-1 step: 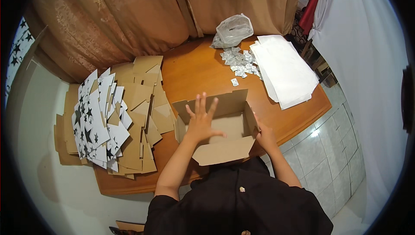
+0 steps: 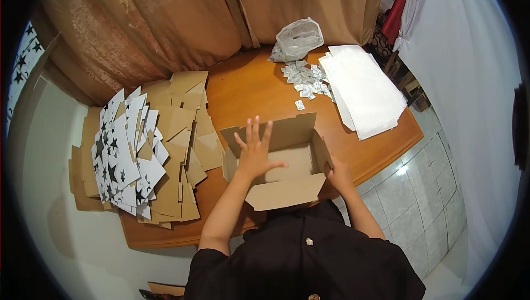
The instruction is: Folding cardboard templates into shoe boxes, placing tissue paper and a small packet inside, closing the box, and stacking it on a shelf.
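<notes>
An open brown cardboard box (image 2: 287,192) stands at the table's near edge in front of me, its front flap folded out toward me. Over the left part of the box, my left hand (image 2: 255,159) is open, with fingers spread and pointing away from me. It hides some of the left wall, and I cannot tell whether the palm touches the cardboard. At the right wall, my right hand (image 2: 340,175) grips the box from the outside, its fingers partly hidden. The visible inside of the box is plain brown.
Flat cardboard blanks (image 2: 176,129) and white star-printed pieces (image 2: 118,156) are piled at the left. Toward the back lie small sachets (image 2: 312,84), a clear plastic bag (image 2: 298,37) and white sheets (image 2: 364,93). The wooden table (image 2: 243,84) backs onto brown curtains (image 2: 165,18).
My left hand has shifted very slightly to the left and away from me. The box and my right hand look almost the same.
</notes>
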### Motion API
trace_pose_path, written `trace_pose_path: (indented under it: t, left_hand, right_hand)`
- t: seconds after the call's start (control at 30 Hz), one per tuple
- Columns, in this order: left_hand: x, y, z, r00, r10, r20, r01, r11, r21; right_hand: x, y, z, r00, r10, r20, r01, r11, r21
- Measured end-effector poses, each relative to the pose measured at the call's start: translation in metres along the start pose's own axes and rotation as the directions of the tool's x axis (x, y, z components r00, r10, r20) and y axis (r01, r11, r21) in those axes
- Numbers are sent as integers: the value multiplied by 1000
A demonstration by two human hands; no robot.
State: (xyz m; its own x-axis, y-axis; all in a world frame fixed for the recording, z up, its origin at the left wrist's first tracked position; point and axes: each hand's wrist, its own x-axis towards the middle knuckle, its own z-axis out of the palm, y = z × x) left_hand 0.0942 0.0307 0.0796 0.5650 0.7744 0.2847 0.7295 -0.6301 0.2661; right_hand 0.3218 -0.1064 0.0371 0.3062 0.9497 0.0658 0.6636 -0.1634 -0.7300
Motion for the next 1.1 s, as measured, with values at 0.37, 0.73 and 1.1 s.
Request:
trace_pose_path:
  t: [0.37,0.73,1.1]
  left_hand:
    - [-48,-19,13,974,120,193,-74,971,-228]
    - [-53,-4,-24,929,76,363,97,895,-435]
    - [-102,-68,-39,590,-663,-462,124,639,-759]
  right_hand:
    - [0,10,10,993,59,100,-99,879,466]
    - [32,-58,-33,809,229,542,-77,954,-289]
    - [32,21,-2,988,-9,157,-57,910,412]
